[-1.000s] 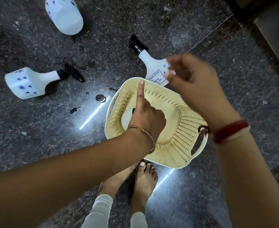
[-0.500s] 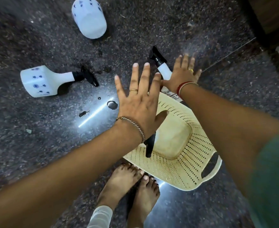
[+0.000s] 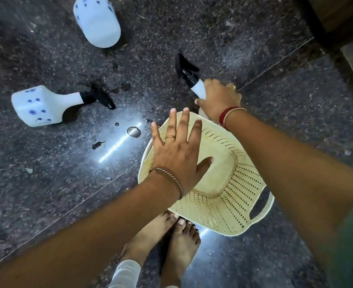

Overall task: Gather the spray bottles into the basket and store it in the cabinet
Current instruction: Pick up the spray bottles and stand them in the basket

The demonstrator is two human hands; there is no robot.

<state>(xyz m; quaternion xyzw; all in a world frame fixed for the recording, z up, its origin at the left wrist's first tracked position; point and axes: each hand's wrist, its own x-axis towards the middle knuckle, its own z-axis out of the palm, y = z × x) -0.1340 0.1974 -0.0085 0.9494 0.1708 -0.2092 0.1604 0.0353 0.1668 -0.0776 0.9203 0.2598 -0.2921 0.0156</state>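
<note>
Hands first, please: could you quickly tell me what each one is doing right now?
Left hand: open, fingers spread, palm down above the basket, holding nothing.
Right hand: closed around the neck of the spray bottle lying beside the basket.

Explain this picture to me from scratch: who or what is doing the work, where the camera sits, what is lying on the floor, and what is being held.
No machine here: a person works with two bare hands. The camera is worn on the head and looks down, so you see both arms and bare feet.

On the dark stone floor sits a cream perforated basket and three white spray bottles lie around it. One with blue spots lies at the left; another lies at the top.

The right hand is closed on the third bottle, just past the basket's far rim. The left hand is spread open above the basket, holding nothing. Small puddles shine on the floor.
</note>
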